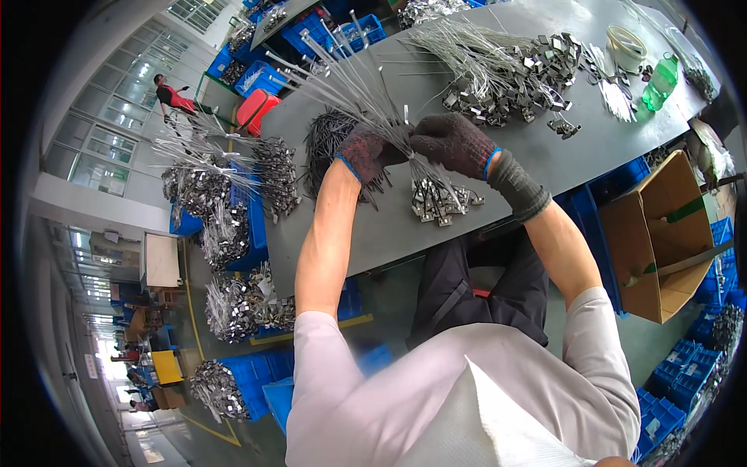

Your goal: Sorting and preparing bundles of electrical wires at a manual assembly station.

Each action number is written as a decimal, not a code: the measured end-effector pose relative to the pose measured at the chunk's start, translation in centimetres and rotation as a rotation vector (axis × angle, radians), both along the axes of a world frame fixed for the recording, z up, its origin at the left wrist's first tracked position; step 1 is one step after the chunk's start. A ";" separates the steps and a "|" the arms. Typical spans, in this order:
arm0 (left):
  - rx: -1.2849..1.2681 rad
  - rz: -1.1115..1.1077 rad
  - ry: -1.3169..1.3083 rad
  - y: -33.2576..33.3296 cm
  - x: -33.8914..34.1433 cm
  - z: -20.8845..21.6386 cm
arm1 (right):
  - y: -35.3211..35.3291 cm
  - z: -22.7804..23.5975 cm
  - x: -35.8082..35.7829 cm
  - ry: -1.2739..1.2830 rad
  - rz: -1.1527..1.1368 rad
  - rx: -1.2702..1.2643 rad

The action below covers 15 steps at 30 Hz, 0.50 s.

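Both my hands wear dark knit gloves with blue cuffs and meet over the grey metal table point(366, 241). My left hand point(364, 153) is closed on the left side of a bundle of thin grey wires point(354, 97). My right hand point(453, 144) has its fingers bent in against the same bundle from the right. The wires' loose ends fan out up and to the left, and small metal pieces point(436, 204) hang from the lower end, near the table. Beside my left hand lies a heap of thin black strips point(325, 144). My gloves hide the gripped part.
A large pile of wires with metal pieces point(517, 82) lies at the far right of the table, near a green bottle point(661, 82) and a cream-coloured ring point(625, 48). Wire bundles point(222, 175) fill crates on the left. A cardboard box point(661, 233) stands right. A person point(173, 97) is far left.
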<state>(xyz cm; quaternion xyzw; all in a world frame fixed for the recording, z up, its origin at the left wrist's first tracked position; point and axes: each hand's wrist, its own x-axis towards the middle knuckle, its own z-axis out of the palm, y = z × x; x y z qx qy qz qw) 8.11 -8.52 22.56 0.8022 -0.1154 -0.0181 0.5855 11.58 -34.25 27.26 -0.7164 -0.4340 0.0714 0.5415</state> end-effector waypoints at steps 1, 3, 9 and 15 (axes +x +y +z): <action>0.145 -0.013 0.041 0.0 0.2 0.1 | -0.1 0.0 -0.3 0.243 0.054 -0.054; 0.287 -0.017 0.083 0.1 0.0 0.3 | -0.3 -0.7 -0.4 0.484 0.117 -0.114; 1.087 0.019 -0.539 -3.9 -1.3 4.2 | 0.9 -7.1 0.1 1.004 0.248 0.267; 1.022 0.223 -0.538 -5.6 -2.1 4.0 | 1.3 -6.4 0.3 0.992 0.274 0.268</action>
